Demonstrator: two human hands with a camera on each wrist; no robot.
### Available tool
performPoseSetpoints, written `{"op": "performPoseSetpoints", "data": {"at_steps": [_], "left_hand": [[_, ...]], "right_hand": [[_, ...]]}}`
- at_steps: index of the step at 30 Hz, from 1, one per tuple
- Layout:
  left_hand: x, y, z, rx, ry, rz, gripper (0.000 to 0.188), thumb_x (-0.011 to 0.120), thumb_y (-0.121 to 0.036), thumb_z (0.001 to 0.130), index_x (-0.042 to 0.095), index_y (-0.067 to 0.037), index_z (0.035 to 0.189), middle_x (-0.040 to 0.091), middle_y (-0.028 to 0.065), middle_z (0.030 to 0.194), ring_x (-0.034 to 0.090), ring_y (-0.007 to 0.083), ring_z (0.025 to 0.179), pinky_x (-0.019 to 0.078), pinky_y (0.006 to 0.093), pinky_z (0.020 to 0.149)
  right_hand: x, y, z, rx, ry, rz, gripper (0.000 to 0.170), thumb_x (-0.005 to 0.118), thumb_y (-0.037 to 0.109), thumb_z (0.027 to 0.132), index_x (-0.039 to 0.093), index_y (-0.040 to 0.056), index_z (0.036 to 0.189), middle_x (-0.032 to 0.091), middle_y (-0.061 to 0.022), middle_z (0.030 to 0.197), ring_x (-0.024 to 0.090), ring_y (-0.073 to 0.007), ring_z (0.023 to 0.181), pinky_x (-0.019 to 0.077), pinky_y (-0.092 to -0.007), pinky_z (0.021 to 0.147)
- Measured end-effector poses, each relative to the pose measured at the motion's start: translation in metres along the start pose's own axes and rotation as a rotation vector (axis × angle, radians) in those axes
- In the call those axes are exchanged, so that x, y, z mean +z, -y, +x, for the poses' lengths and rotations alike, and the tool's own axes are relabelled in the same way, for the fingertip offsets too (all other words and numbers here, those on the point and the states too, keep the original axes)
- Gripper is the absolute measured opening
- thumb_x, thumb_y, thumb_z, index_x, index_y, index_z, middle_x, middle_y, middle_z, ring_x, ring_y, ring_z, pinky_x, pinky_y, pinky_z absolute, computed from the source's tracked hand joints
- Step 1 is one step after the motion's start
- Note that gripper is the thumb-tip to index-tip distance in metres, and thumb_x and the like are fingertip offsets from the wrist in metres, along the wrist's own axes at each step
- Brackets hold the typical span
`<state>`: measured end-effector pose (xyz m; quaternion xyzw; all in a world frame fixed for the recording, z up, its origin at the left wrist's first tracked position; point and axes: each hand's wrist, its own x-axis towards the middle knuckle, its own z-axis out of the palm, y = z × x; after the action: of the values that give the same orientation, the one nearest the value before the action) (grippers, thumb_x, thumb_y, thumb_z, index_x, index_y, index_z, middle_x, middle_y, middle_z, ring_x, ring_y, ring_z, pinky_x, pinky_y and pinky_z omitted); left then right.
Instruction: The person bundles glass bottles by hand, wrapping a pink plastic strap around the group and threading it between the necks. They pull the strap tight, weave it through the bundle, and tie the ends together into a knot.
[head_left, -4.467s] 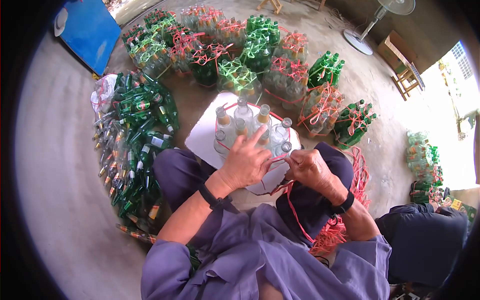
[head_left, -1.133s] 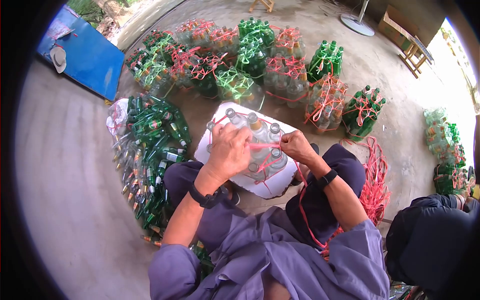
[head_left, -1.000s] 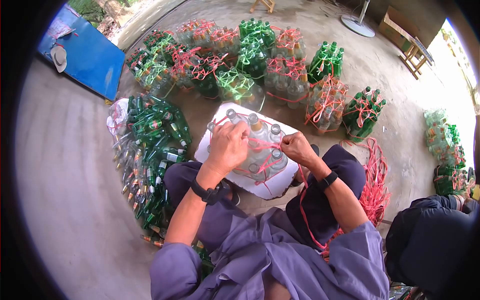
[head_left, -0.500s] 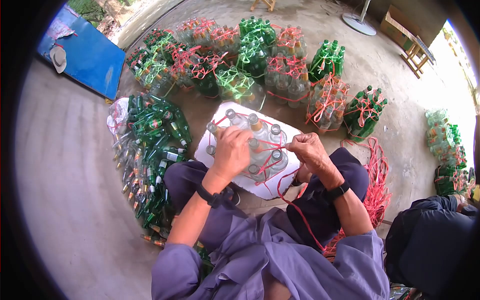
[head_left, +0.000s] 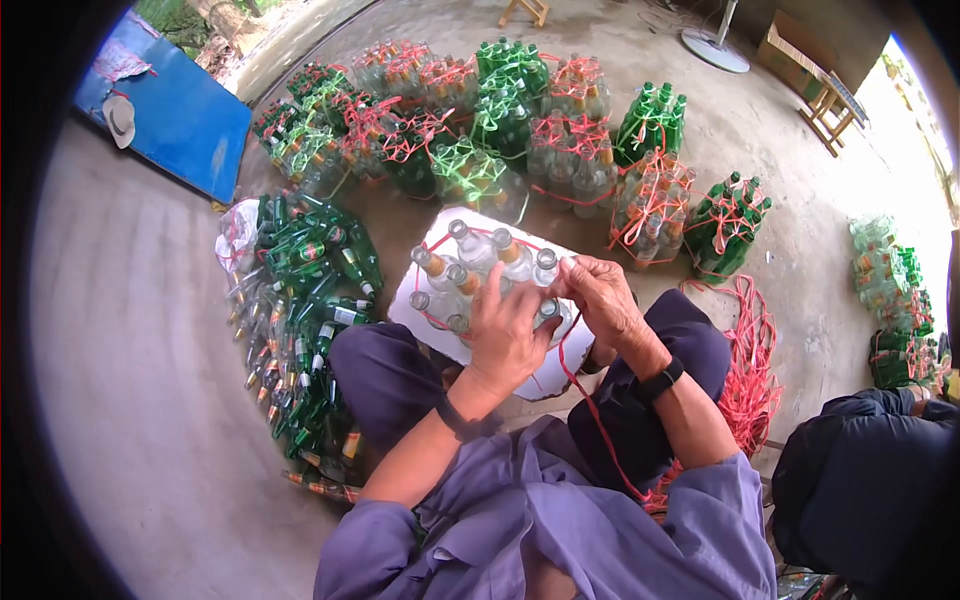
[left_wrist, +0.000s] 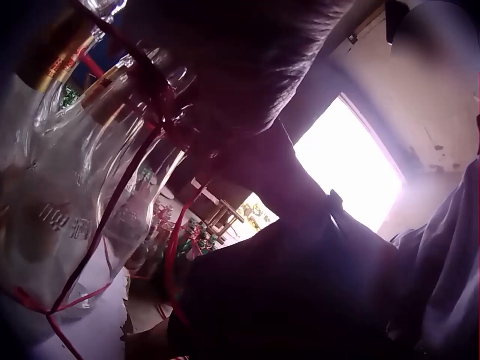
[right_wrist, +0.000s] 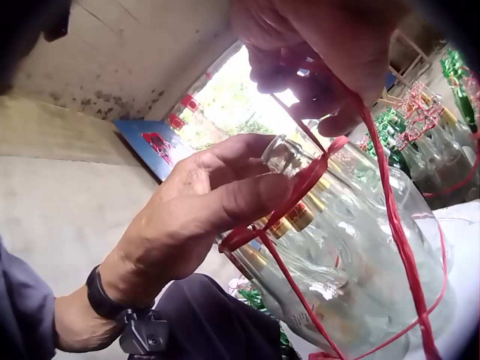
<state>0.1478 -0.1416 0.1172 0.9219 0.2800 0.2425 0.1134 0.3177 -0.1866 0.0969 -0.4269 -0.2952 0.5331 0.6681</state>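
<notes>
Clear glass bottles (head_left: 475, 248) stand grouped on a white board (head_left: 530, 384), with red strap running around them. The left hand (head_left: 508, 325) is over the near bottles; in the right wrist view its thumb and fingers (right_wrist: 187, 206) straddle a bottle neck (right_wrist: 283, 155), the thumb pressing red strap (right_wrist: 307, 180) there. At the group's right side, the right hand (head_left: 605, 298) pinches the strap, whose tail (head_left: 592, 405) hangs down past the knee. The right wrist view shows this hand (right_wrist: 330, 52) above the necks. Bottles (left_wrist: 82, 180) and strap (left_wrist: 112, 202) appear in the dim left wrist view.
Tied bottle bundles (head_left: 585, 155) stand in rows beyond the board. Loose green and clear bottles (head_left: 290, 300) lie at the left. A heap of red strap (head_left: 745, 380) lies by the right knee. A blue panel (head_left: 180, 110), fan base (head_left: 715, 50) and wooden stool (head_left: 830, 115) are farther off.
The left hand has moved right and nearer the body, uncovering the left bottles. From beside the group, the right hand has shifted slightly left and up to the right-hand bottle necks.
</notes>
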Motion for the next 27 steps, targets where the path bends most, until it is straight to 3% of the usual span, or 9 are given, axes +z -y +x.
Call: {"op": "performPoseSetpoints", "data": {"at_steps": [2,4,5,8,14,20,22,27], "left_hand": [[0.002,0.0,-0.001,-0.026,-0.01,-0.023,0.04,0.077,-0.02,0.078,0.068,-0.007,0.114,0.068,0.0088,0.117,0.042,0.045,0.136,0.0351,0.0542,0.108],[0.003,0.002,-0.001,-0.04,-0.052,-0.059,0.033,0.077,-0.02,0.078,0.071,-0.008,0.108,0.07,0.0072,0.116,0.045,0.0422,0.134,0.0352,0.0537,0.108],[0.004,0.004,-0.001,-0.043,-0.056,-0.055,0.033,0.077,-0.02,0.078,0.071,-0.008,0.108,0.07,0.0072,0.116,0.045,0.0422,0.134,0.0352,0.0537,0.108],[0.003,0.009,-0.003,-0.04,-0.065,-0.062,0.034,0.078,-0.021,0.077,0.071,-0.009,0.108,0.069,0.0059,0.12,0.047,0.0409,0.133,0.0358,0.053,0.107],[0.005,0.011,-0.005,-0.041,-0.025,0.016,0.038,0.08,-0.026,0.077,0.072,-0.01,0.11,0.072,0.0063,0.118,0.055,0.0378,0.123,0.0368,0.0508,0.103],[0.005,0.012,-0.012,-0.079,-0.039,0.01,0.042,0.079,-0.029,0.078,0.071,-0.012,0.115,0.071,0.0064,0.121,0.06,0.0385,0.118,0.0351,0.0539,0.104],[0.009,0.013,-0.01,-0.07,-0.031,0.017,0.041,0.079,-0.028,0.078,0.068,-0.011,0.114,0.067,0.0039,0.125,0.056,0.0374,0.121,0.0328,0.0603,0.104],[0.011,0.014,-0.011,-0.062,-0.049,0.013,0.041,0.081,-0.031,0.077,0.069,-0.01,0.11,0.067,0.0044,0.127,0.057,0.0367,0.12,0.0334,0.0602,0.106]], "right_hand": [[-0.001,0.005,-0.001,0.033,-0.007,-0.011,0.037,0.06,0.028,0.102,0.06,0.0018,0.076,0.056,-0.0018,0.068,0.054,-0.0104,0.068,0.0472,-0.0279,0.071],[0.002,0.001,0.002,0.025,-0.033,0.24,0.035,0.06,0.027,0.102,0.055,0.0053,0.076,0.047,0.002,0.063,0.046,-0.0091,0.061,0.0406,-0.0255,0.061],[0.001,0.0,0.004,0.024,0.016,0.351,0.034,0.062,0.027,0.102,0.052,0.0076,0.076,0.04,0.0049,0.063,0.035,-0.0071,0.055,0.0303,-0.0244,0.052],[0.001,0.002,0.001,0.077,-0.08,0.339,0.035,0.063,0.025,0.101,0.05,0.0089,0.074,0.036,0.0063,0.062,0.029,-0.0057,0.052,0.0229,-0.0241,0.049],[-0.012,0.001,-0.011,0.085,-0.201,0.205,0.035,0.066,0.023,0.099,0.049,0.0093,0.071,0.037,0.006,0.058,0.03,-0.0057,0.047,0.0228,-0.0245,0.045],[-0.014,-0.009,-0.014,0.025,-0.29,0.072,0.034,0.067,0.019,0.097,0.048,0.0102,0.07,0.04,0.0055,0.056,0.035,-0.0049,0.042,0.0254,-0.0233,0.039],[-0.018,-0.01,-0.009,0.088,-0.318,-0.182,0.034,0.068,0.019,0.095,0.048,0.0101,0.068,0.042,0.0054,0.054,0.036,-0.0038,0.041,0.0255,-0.0228,0.038],[-0.017,-0.004,-0.014,-0.034,-0.226,-0.628,0.033,0.073,0.02,0.09,0.055,0.0026,0.068,0.045,0.0034,0.057,0.04,-0.0044,0.054,0.0325,-0.0263,0.046]]}}
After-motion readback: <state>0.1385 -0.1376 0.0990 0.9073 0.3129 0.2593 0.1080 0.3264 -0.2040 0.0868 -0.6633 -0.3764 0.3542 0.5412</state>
